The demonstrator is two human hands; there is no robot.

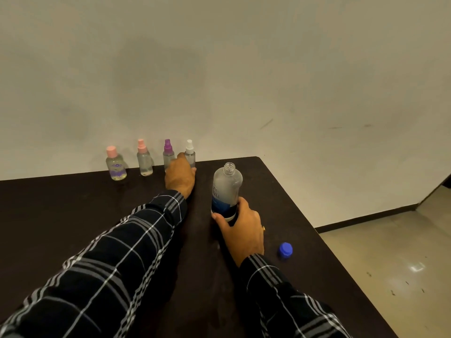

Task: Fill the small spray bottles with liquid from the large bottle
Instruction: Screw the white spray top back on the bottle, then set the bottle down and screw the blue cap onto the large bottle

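The right hand grips the large clear plastic bottle with a blue label, which stands uncapped on the dark table. The left hand is at the small clear white-capped spray bottle by the far edge; I cannot tell whether it holds it.

Only one camera is watching, and it is sitting on the person's head. It is looking forward and down across the dark table toward the pale wall. The two sleeves are coming in from the bottom edge, very near the camera. The large bottle is standing in the middle. The white-topped spray bottle is sitting far off by the wall. The floor is showing on the right.
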